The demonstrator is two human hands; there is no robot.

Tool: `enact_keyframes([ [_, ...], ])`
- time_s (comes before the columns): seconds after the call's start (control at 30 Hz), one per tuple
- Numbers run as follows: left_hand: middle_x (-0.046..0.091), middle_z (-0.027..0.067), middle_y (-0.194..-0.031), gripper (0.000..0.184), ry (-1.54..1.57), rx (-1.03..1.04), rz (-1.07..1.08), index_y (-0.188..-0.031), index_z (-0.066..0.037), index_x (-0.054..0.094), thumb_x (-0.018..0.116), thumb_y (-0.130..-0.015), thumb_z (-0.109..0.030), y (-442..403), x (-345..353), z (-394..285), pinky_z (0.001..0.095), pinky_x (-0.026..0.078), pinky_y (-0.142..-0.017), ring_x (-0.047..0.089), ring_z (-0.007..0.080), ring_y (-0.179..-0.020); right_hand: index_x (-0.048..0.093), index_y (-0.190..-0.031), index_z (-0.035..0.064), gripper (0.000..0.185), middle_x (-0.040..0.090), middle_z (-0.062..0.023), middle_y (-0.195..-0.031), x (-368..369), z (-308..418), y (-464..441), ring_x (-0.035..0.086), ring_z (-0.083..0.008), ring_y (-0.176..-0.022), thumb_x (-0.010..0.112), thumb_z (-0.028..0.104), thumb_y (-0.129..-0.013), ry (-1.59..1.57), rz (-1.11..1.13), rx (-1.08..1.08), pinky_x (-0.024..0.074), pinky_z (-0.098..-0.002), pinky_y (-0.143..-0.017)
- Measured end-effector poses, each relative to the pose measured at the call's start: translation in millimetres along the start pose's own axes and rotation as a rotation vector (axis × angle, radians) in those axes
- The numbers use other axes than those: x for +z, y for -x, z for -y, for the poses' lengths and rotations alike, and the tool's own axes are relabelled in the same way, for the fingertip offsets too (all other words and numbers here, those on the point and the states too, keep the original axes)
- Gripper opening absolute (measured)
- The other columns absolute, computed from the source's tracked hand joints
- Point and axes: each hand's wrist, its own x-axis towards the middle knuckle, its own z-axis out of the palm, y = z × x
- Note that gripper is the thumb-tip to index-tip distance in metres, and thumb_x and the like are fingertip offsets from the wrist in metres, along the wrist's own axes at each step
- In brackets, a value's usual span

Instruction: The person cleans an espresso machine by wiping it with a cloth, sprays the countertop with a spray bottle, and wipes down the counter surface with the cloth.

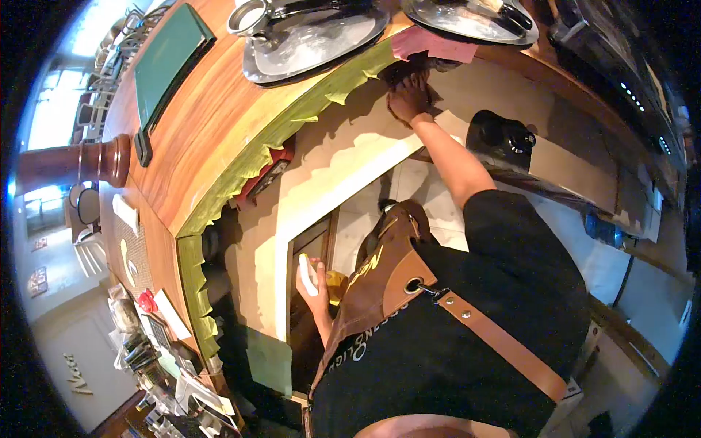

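Note:
My left hand [314,283] is low in front of the brown apron [394,266], its fingers closed around a small white object [306,274] whose kind I cannot make out. Just behind that hand a yellow thing [336,286] shows in part. My right hand [410,98] reaches forward over the pale shelf [365,146] beneath the counter, fingers curled beside a dark object [398,71] in shadow. What those fingers hold is hidden. To the right of my right forearm a black device with a dial [502,140] stands on the shelf.
Along the wooden counter [197,139] runs a jagged yellow-green trim [263,139]. On top are two metal trays [321,44], a metal cup [250,17] and a green folder [169,62]. A red and black item [269,174] sits under the edge. Papers and clutter [157,350] lie at lower left.

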Motion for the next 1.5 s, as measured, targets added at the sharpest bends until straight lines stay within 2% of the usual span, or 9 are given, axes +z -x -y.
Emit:
enact_keyframes([
  [0.17, 0.067, 0.0055, -0.094, 0.016, 0.031, -0.068, -0.08, -0.106, 0.0, 0.064, 0.069, -0.094, -0.007, 6, -1, -10, 0.026, 0.049, -0.063, 0.059, 0.0106, -0.075, 0.062, -0.131, 0.0042, 0.047, 0.048, -0.0185, -0.149, -13, 21, 58, 0.034, -0.0394, -0.143, 0.053, 0.026, -0.09, -0.012, -0.211, -0.045, 0.0134, -0.0537, -0.122],
  [0.27, 0.067, 0.0056, -0.094, 0.015, 0.095, -0.153, -0.129, -0.106, 0.0, 0.063, 0.069, -0.094, -0.007, 5, 2, 4, 0.0256, 0.048, -0.065, 0.06, 0.0104, -0.079, 0.068, -0.1, 0.01, 0.022, 0.068, -0.0114, -0.096, -38, 110, 113, 0.064, -0.0334, -0.099, 0.057, 0.018, -0.083, -0.503, -0.096, -0.112, 0.0513, -0.0508, -0.075],
  [0.47, 0.065, 0.0047, -0.093, 0.015, 0.065, -0.091, 0.068, -0.106, 0.001, 0.064, 0.068, -0.094, -0.007, -15, 10, -5, 0.0245, 0.047, -0.068, 0.056, 0.0092, -0.075, 0.065, -0.122, 0.0031, 0.05, 0.05, -0.021, -0.146, -58, 193, 154, 0.048, -0.0353, -0.132, 0.061, 0.021, -0.076, -0.644, 0.078, -0.949, 0.038, -0.0481, -0.111],
  [0.53, 0.066, 0.0054, -0.093, 0.014, 0.061, -0.069, 0.025, -0.105, 0.001, 0.064, 0.068, -0.094, -0.007, -20, 7, -3, 0.0244, 0.048, -0.067, 0.056, 0.0092, -0.074, 0.078, -0.099, 0.0128, 0.031, 0.069, -0.0149, -0.122, -76, 179, 114, 0.064, -0.0328, -0.113, 0.064, 0.024, -0.074, -0.301, 1.027, -0.782, 0.0487, -0.0534, -0.095],
  [0.73, 0.066, 0.006, -0.1, 0.017, 0.147, -0.12, -0.22, -0.105, 0.0, 0.064, 0.069, -0.095, -0.011, 26, -35, 11, 0.0255, 0.05, -0.071, 0.058, 0.0105, -0.077, 0.068, -0.121, 0.0106, 0.048, 0.07, -0.0196, -0.114, -47, 117, 44, 0.065, -0.0338, -0.107, 0.056, 0.044, -0.087, -0.427, 0.705, 0.036, 0.0461, -0.0518, -0.101],
  [0.83, 0.066, 0.0067, -0.098, 0.02, 0.013, -0.125, -0.271, -0.109, 0.0, 0.064, 0.07, -0.091, -0.006, 70, -66, 44, 0.0264, 0.052, -0.07, 0.061, 0.0114, -0.082, 0.063, -0.128, 0.0049, 0.051, 0.06, -0.024, -0.132, -45, 172, 93, 0.052, -0.0402, -0.125, 0.053, 0.036, -0.089, -0.218, -0.128, -0.379, 0.0316, -0.0546, -0.114],
  [1.07, 0.062, 0.0023, -0.088, 0.014, -0.057, -0.11, -0.444, -0.105, -0.002, 0.065, 0.069, -0.092, -0.006, 130, -116, 82, 0.024, 0.046, -0.069, 0.056, 0.0087, -0.077, 0.046, -0.146, 0.0004, 0.059, 0.043, -0.0225, -0.151, -62, 353, 230, 0.033, -0.0398, -0.144, 0.049, 0.028, -0.093, -0.356, 0.235, -1.006, 0.0216, -0.0532, -0.121],
  [1.4, 0.06, 0.003, -0.083, 0.014, 0.087, -0.154, -0.546, -0.103, 0.0, 0.066, 0.071, -0.091, -0.006, 180, -201, 110, 0.0237, 0.046, -0.06, 0.056, 0.0085, -0.065, 0.062, -0.13, 0.006, 0.043, 0.058, -0.0202, -0.137, -100, 360, 217, 0.051, -0.039, -0.129, 0.055, 0.019, -0.09, -0.668, 0.612, -0.858, 0.0367, -0.0493, -0.113],
  [1.5, 0.062, 0.0035, -0.083, 0.014, 0.014, -0.211, -0.532, -0.103, 0.0, 0.065, 0.07, -0.091, -0.006, 201, -223, 135, 0.0245, 0.049, -0.058, 0.057, 0.0087, -0.065, 0.063, -0.128, 0.0038, 0.042, 0.06, -0.0215, -0.133, -69, 326, 194, 0.053, -0.0397, -0.126, 0.06, 0.019, -0.088, -0.653, -0.048, -0.729, 0.0397, -0.0474, -0.109],
])
